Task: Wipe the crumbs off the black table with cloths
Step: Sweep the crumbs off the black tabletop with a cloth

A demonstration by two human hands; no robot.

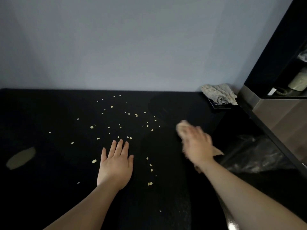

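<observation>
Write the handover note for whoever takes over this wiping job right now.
Left hand: open, flat on the black table, holding nothing.
Right hand: on a beige cloth at the table's right side; blurred, grip unclear.
Second cloth: crumpled in the far right corner, untouched.
Done: only the area around the right hand looks free of crumbs.
Left: crumbs lie scattered across the middle and around the left hand.
</observation>
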